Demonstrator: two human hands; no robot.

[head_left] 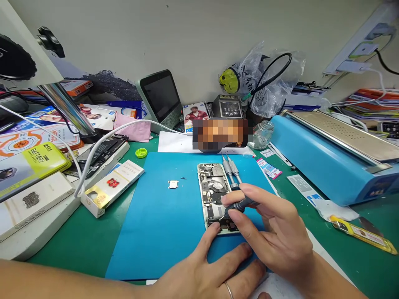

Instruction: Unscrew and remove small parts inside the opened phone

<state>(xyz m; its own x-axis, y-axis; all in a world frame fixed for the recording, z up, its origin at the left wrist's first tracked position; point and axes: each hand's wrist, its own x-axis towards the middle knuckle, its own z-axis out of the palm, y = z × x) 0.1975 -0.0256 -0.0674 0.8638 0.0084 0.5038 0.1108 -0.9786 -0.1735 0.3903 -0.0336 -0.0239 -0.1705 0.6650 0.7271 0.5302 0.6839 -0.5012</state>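
An opened phone (pixel 215 187) lies on the blue mat (pixel 162 232), its inner parts bare. My left hand (pixel 215 272) rests low on the mat with fingers apart, the index fingertip touching the phone's lower end. Over the phone's lower right side, my right hand (pixel 274 224) is closed on a dark-handled tool (pixel 238 205); I cannot make out its tip. Two grey screwdrivers (pixel 232 168) lie along the phone's upper right edge. Left of the phone are a small silver metal part (pixel 173 184) and a tiny dark piece (pixel 183 178).
A blue machine (pixel 324 158) stands on the right, near a yellow-handled cutter (pixel 363 234). Boxes (pixel 114 187) and a white cable (pixel 93 153) crowd the left. Behind the mat are a screen device (pixel 160 97), a glass jar (pixel 263 133) and a blurred-out object (pixel 222 133).
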